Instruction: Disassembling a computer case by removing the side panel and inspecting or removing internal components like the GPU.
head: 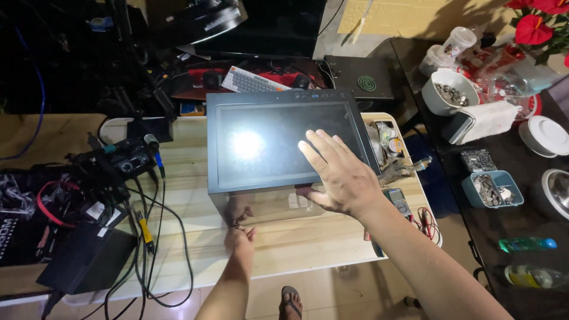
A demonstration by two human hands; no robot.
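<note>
Right hand (341, 178): spread flat, fingers splayed wide, palm down on the top panel of a dark computer case (278, 148) at its near right corner; thumb hooked over the edge. It grips nothing; the pressure seems meant to steady the box.

Left hand (239, 240): fingertips pinched narrowly at the lower edge of the case's glossy near side panel, possibly on a small screw or fastener; the item is too small to tell. The panel mirrors the hand.

Computer case: box-shaped, dark grey, standing on a pale wooden table (296, 243), roughly at the table's middle. The top face is a tinted glass sheet with a bright lamp glare; a row of ports and buttons runs along its far edge.

Just right of the case: a tray of small parts and rolls of tape (385, 139), a multimeter (398, 202) with red probe leads (425, 219).

Left of the case: a soldering station (127, 160), tangled black cables (148, 249), a black box (86, 258).

Behind the case: a keyboard (252, 81) on a red mat, and a dark pad with a green spiral mark (364, 80).

Far right, on a separate dark table: a white bowl of metal bits (449, 92), a blue tub of coins or hardware (492, 189), red flowers (539, 24).

Floor: pale tiles, a sandalled foot (290, 302).
</note>
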